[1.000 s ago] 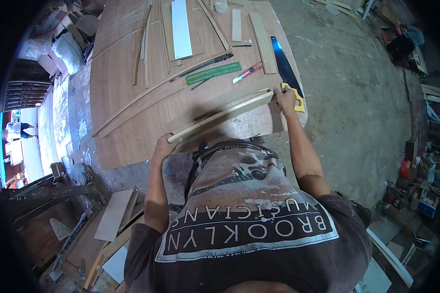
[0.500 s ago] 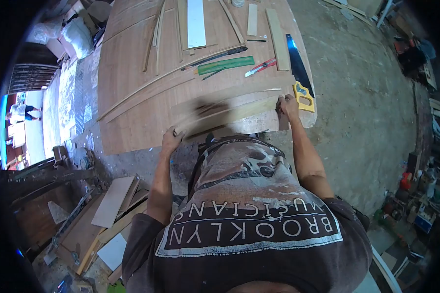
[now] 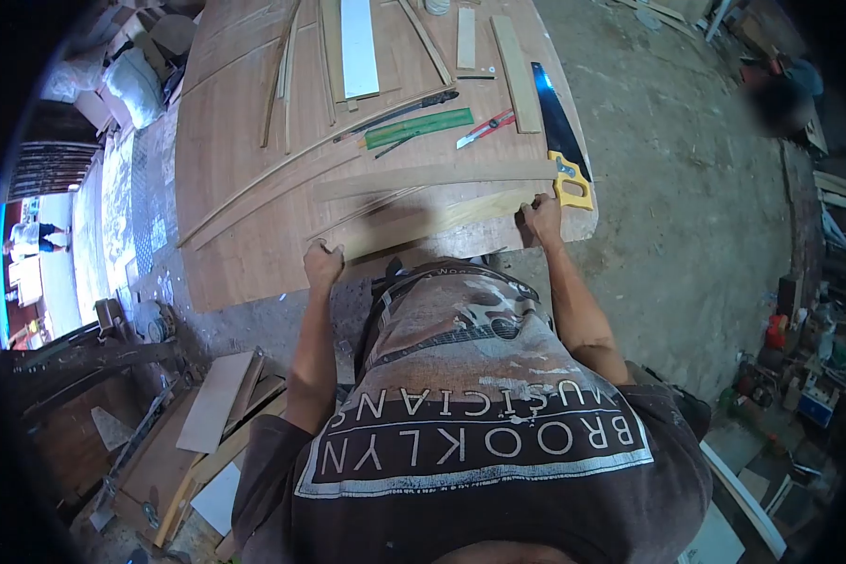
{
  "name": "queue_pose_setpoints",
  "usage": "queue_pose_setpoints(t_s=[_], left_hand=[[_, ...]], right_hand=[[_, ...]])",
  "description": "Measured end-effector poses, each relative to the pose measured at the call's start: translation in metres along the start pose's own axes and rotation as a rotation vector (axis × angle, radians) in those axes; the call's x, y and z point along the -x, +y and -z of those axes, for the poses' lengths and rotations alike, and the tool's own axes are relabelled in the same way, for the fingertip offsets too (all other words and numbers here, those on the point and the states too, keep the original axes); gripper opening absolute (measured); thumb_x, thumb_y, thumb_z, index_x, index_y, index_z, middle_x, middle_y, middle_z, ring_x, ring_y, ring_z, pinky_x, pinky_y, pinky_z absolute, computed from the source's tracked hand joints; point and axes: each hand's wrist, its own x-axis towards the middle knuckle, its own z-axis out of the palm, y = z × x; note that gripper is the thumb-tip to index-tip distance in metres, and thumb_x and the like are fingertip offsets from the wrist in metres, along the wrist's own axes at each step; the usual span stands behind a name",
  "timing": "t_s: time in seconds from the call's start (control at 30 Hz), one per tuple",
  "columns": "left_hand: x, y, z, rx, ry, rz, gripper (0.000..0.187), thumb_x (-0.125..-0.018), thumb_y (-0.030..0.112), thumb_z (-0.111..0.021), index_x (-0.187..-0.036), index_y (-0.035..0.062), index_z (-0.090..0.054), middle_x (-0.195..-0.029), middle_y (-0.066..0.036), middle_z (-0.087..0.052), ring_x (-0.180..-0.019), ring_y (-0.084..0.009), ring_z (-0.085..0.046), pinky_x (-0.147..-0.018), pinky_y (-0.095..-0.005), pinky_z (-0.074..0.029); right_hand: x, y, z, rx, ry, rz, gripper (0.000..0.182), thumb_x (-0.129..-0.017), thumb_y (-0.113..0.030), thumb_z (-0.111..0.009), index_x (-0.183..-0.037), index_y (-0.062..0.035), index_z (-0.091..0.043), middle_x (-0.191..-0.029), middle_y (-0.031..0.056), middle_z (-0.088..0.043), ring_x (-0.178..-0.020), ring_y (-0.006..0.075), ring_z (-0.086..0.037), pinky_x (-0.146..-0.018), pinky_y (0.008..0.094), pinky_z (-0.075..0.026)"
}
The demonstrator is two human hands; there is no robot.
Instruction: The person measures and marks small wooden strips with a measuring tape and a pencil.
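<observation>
At the table's near edge, a thin wooden strip [image 3: 432, 224] is held by its two ends. My left hand [image 3: 323, 263] is closed round its left end, thumb on top. Its right end is in my right hand [image 3: 541, 222], fingers curled over it. Just beyond lies another flat wooden strip [image 3: 442, 175], its right end by the yellow handle of a handsaw [image 3: 573, 183]. Between the two strips are narrow slivers of wood [image 3: 371, 211]. Farther in lie a red utility knife [image 3: 485, 129] and a green strip-shaped piece [image 3: 418, 129].
The plywood tabletop [image 3: 244, 179] also carries a white board [image 3: 358, 47], a wooden slat [image 3: 515, 75] and several thin strips. Offcuts [image 3: 216, 401] are piled on the floor at lower left. A person [image 3: 33, 237] is far off at left. Tools and clutter [image 3: 813, 409] line the right side.
The flat strip beyond my hands now lies farther from me, reaching the saw handle. Both hands keep hold of the near strip's ends. The whole view has shifted slightly.
</observation>
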Motion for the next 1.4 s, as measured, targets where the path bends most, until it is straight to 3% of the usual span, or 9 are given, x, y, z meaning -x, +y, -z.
queue_pose_setpoints(t_s=[0.13, 0.17, 0.23, 0.37, 0.47, 0.63, 1.0, 1.17, 1.4], left_hand=[[0.001, 0.003, 0.006, 0.134, -0.017, 0.001, 0.053, -0.069, 0.026, -0.080, -0.110, -0.0028, -0.063, -0.091, -0.019, -0.067, -0.085, -0.0326, -0.066, -0.078, -0.0406, -0.052], [0.001, 0.003, 0.007, 0.135, -0.018, -0.001, 0.053, -0.069, 0.026, -0.080, -0.110, -0.0028, -0.063, -0.091, -0.019, -0.067, -0.085, -0.0326, -0.066, -0.078, -0.0406, -0.052], [0.002, 0.002, 0.007, 0.051, 0.045, -0.368, 0.059, -0.067, 0.025, -0.080, -0.116, -0.0016, -0.060, -0.106, -0.022, -0.063, -0.102, -0.0352, -0.059, -0.090, -0.0422, -0.047], [0.007, 0.013, 0.010, -0.015, -0.081, -0.440, 0.068, -0.064, 0.024, -0.081, -0.122, -0.0001, -0.055, -0.120, -0.023, -0.054, -0.114, -0.0375, -0.050, -0.099, -0.0424, -0.041], [0.017, 0.025, 0.018, -0.180, -0.099, -0.446, 0.070, -0.064, 0.019, -0.079, -0.125, 0.0026, -0.051, -0.124, -0.021, -0.051, -0.115, -0.0377, -0.049, -0.100, -0.0417, -0.040], [0.014, 0.018, 0.018, -0.217, -0.147, -0.491, 0.062, -0.070, 0.011, -0.075, -0.127, 0.0085, -0.052, -0.127, -0.015, -0.051, -0.114, -0.0390, -0.049, -0.098, -0.0443, -0.043], [0.022, 0.040, 0.032, -0.359, -0.160, -0.469, 0.061, -0.069, 0.019, -0.077, -0.124, 0.0081, -0.053, -0.125, -0.013, -0.053, -0.118, -0.0342, -0.047, -0.099, -0.0449, -0.043], [0.030, 0.053, 0.013, -0.396, -0.066, -0.588, 0.061, -0.069, 0.024, -0.077, -0.123, 0.0061, -0.054, -0.126, -0.011, -0.053, -0.118, -0.0319, -0.046, -0.094, -0.0459, -0.043], [0.032, 0.086, -0.026, -0.327, -0.097, -0.788, 0.061, -0.071, 0.028, -0.076, -0.123, 0.0061, -0.055, -0.123, -0.009, -0.055, -0.120, -0.0311, -0.045, -0.095, -0.0451, -0.041]], right_hand=[[0.015, -0.009, 0.012, -0.048, -0.050, -0.050, 0.042, -0.072, -0.024, -0.072, -0.098, 0.0083, -0.064, -0.092, 0.0288, -0.064, -0.090, 0.0416, -0.062, -0.083, 0.0442, -0.050], [0.016, -0.013, 0.019, -0.039, -0.123, -0.077, 0.048, -0.072, -0.023, -0.073, -0.107, 0.0070, -0.060, -0.101, 0.0296, -0.061, -0.097, 0.0429, -0.060, -0.085, 0.0452, -0.049], [0.021, -0.018, 0.019, -0.022, -0.093, -0.028, 0.054, -0.073, -0.022, -0.073, -0.116, 0.0047, -0.055, -0.107, 0.0299, -0.057, -0.101, 0.0432, -0.058, -0.087, 0.0453, -0.049], [0.021, -0.015, 0.006, 0.033, -0.095, 0.163, 0.075, -0.073, -0.020, -0.072, -0.137, -0.0044, -0.037, -0.120, 0.0311, -0.047, -0.111, 0.0448, -0.052, -0.093, 0.0453, -0.048], [0.023, -0.028, 0.020, 0.085, -0.209, 0.169, 0.078, -0.072, -0.019, -0.073, -0.140, -0.0070, -0.036, -0.120, 0.0336, -0.046, -0.111, 0.0460, -0.052, -0.094, 0.0456, -0.048], [0.024, -0.031, 0.030, 0.145, -0.245, 0.180, 0.075, -0.072, -0.017, -0.074, -0.138, -0.0106, -0.040, -0.120, 0.0288, -0.049, -0.106, 0.0443, -0.055, -0.092, 0.0449, -0.049], [0.029, -0.034, 0.032, 0.141, -0.306, 0.098, 0.070, -0.073, -0.020, -0.076, -0.136, -0.0147, -0.045, -0.126, 0.0226, -0.048, -0.110, 0.0409, -0.055, -0.091, 0.0473, -0.049], [0.052, -0.061, 0.036, 0.424, -0.039, 0.337, 0.061, -0.069, -0.019, -0.075, -0.127, -0.0201, -0.055, -0.128, 0.0138, -0.047, -0.121, 0.0345, -0.042, -0.093, 0.0545, -0.039], [0.057, -0.079, 0.016, 0.422, -0.088, 0.505, 0.049, -0.072, -0.018, -0.072, -0.120, -0.0151, -0.059, -0.128, 0.0140, -0.046, -0.121, 0.0329, -0.040, -0.094, 0.0528, -0.037]])
